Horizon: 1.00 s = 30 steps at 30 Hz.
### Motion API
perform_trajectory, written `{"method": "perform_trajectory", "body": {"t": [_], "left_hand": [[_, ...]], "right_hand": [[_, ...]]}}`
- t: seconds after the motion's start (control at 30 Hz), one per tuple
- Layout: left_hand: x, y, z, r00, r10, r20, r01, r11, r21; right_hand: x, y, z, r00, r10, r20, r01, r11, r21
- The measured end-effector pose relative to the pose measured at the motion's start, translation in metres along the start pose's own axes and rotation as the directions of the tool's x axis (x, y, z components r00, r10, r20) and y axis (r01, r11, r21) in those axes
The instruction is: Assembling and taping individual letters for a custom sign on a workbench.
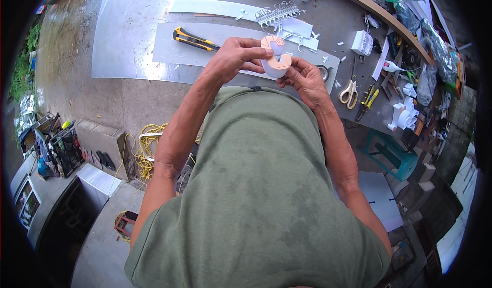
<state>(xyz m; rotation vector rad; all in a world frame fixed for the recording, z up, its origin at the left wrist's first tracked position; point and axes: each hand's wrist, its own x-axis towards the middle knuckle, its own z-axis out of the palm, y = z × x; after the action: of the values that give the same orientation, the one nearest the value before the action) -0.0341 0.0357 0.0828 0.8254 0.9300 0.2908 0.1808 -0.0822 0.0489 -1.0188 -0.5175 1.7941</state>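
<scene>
Over the near edge of the metal-topped table (123, 47), I hold a curved, letter-shaped piece (281, 64) with a tan face and a white side wall. My left hand (233, 57) grips it from the left, thumb on the face and fingers around the wall. On the lower right side, the fingers of my right hand (307, 80) pinch its edge. Beyond my left hand, a yellow and black utility knife (195, 38) lies on a grey sheet (166, 49). A roll of tape (323, 73) sits just right of my right hand.
A string of white modules (279, 14) and white strips (215, 7) lie farther back. To the right are scissors (348, 94), yellow-handled pliers (370, 98) and white letter-shaped pieces (406, 115). A green stool (392, 157) stands below; yellow cord (146, 155) lies at left.
</scene>
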Motion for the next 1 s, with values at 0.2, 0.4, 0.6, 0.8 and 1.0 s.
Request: {"method": "perform_trajectory", "body": {"t": [0.2,0.4,0.6,0.8,1.0], "left_hand": [[0.000,0.003,0.010,0.991,0.123,-0.046,-0.113,0.979,0.172],[-0.003,-0.010,0.020,0.935,0.328,-0.137,-0.308,0.939,0.151],[-0.013,-0.001,0.035,0.949,0.272,-0.160,-0.238,0.950,0.200],[-0.008,-0.005,0.033,0.942,0.318,-0.111,-0.291,0.935,0.204],[-0.004,-0.001,0.031,0.962,0.257,-0.096,-0.246,0.962,0.118]], "right_hand": [[-0.002,-0.017,0.009,0.998,0.058,-0.028,-0.054,0.991,0.122],[-0.001,-0.016,0.015,0.977,-0.158,-0.140,0.122,0.964,-0.235],[-0.005,-0.021,0.024,0.955,-0.229,-0.190,0.159,0.932,-0.325],[-0.006,-0.019,0.020,0.954,-0.227,-0.194,0.159,0.935,-0.316],[-0.007,-0.022,0.018,0.957,-0.201,-0.209,0.135,0.947,-0.290]]}}
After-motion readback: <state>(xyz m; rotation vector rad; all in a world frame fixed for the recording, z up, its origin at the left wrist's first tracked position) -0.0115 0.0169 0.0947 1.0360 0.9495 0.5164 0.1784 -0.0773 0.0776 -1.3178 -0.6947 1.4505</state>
